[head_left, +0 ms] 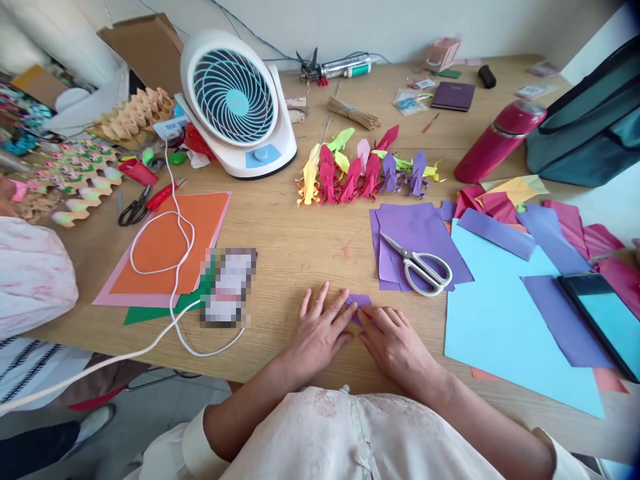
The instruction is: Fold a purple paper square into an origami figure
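Observation:
A small folded piece of purple paper (361,301) lies on the table in front of me, partly covered by my fingertips. My left hand (320,327) rests flat with its fingers spread, the index fingertip touching the paper's left side. From the other side my right hand (395,337) has its fingers drawn together, pinching or pressing the paper's lower right edge. Just beyond, scissors with white handles (425,272) lie on several purple sheets (425,227). Folded paper figures (350,175) in yellow, red, pink and purple stand in rows farther back.
On the left are a fan (235,100), orange paper (170,247), and a phone (227,287) with a white cable. To the right lie light blue paper (495,327), a dark tablet (605,320) and a red flask (500,141). A person's sleeve (35,277) shows at the left edge.

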Action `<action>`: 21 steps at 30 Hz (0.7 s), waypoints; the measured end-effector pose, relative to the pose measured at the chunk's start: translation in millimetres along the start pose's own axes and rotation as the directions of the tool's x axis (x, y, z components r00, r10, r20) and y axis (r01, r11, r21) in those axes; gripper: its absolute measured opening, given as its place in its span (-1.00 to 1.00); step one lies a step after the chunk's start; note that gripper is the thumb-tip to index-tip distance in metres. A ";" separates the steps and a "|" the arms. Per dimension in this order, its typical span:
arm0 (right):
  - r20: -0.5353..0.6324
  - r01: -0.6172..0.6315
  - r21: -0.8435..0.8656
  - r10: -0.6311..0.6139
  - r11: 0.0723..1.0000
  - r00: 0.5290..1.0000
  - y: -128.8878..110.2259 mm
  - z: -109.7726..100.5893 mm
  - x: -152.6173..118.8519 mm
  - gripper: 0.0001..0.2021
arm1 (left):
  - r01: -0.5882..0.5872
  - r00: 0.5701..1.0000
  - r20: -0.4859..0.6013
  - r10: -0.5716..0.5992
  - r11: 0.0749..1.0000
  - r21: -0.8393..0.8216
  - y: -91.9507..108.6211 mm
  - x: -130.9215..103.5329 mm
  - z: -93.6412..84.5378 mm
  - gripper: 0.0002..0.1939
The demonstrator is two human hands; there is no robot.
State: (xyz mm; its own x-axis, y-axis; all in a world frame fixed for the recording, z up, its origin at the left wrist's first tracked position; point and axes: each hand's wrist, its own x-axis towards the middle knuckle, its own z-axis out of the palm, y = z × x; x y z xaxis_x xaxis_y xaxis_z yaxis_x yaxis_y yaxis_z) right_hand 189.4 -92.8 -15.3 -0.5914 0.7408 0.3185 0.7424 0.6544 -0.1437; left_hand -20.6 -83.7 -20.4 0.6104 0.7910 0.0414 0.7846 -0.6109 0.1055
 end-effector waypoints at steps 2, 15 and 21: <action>0.003 -0.042 -0.004 0.042 0.999 0.999 -4.1 0.2 -2.2 -0.71 | 0.013 1.000 0.014 -0.013 1.000 -0.005 -0.6 -0.4 0.6 -0.46; 0.025 -0.119 -0.076 0.121 0.990 0.992 -13.8 1.3 -9.0 -0.69 | 0.068 0.997 0.045 -0.067 0.997 -0.020 2.2 0.2 -5.1 -0.39; 0.074 -0.142 -0.072 0.147 0.987 0.986 -13.3 -4.0 -11.7 -0.59 | 0.109 0.994 0.043 -0.105 0.990 -0.088 10.2 4.4 -15.6 -0.41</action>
State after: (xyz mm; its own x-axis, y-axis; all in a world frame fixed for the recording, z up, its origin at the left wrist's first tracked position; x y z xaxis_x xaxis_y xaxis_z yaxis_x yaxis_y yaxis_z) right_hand 187.7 -110.7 -13.4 -0.4975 0.8383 0.2232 0.8395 0.5300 -0.1197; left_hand -11.6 -85.9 -3.6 0.5285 0.8489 -0.0127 0.8337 -0.5161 0.1967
